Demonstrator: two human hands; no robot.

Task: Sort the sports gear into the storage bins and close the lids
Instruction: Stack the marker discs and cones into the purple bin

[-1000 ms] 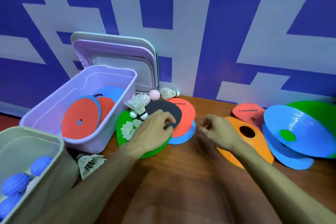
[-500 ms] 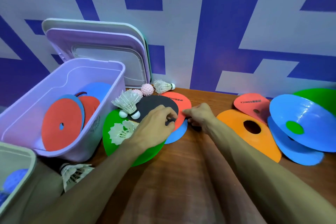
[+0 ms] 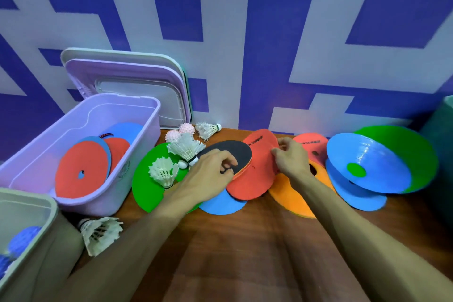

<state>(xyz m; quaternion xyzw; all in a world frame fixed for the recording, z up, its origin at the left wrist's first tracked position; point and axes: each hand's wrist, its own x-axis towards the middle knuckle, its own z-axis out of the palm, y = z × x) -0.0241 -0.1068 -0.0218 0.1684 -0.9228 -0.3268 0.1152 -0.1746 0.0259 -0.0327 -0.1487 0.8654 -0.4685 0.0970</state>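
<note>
My left hand (image 3: 208, 174) grips the near edge of a black-faced table tennis paddle (image 3: 228, 152) lying over the disc pile. My right hand (image 3: 291, 159) pinches the rim of a red flat disc cone (image 3: 255, 179) and tilts it up from under the paddle. Below them lie a blue disc (image 3: 220, 205) and a green disc (image 3: 147, 186) with shuttlecocks (image 3: 164, 171) on it. The open purple bin (image 3: 103, 193) on the left holds red and blue discs. A grey-green bin (image 3: 27, 206) at bottom left holds blue spiky balls (image 3: 24, 235).
An orange disc (image 3: 291, 198), another red disc (image 3: 313, 144) and blue (image 3: 367, 169) and green (image 3: 411, 154) cones lie to the right. Pink spiky balls (image 3: 186, 128) and a shuttlecock (image 3: 208, 129) sit by the wall. Two lids (image 3: 127, 73) lean against the wall. One shuttlecock (image 3: 100, 230) lies near the table's front.
My right hand reached left to the pile and took hold of the red disc, which has lifted and tilted. My left hand stayed on the paddle and closed on its edge.
</note>
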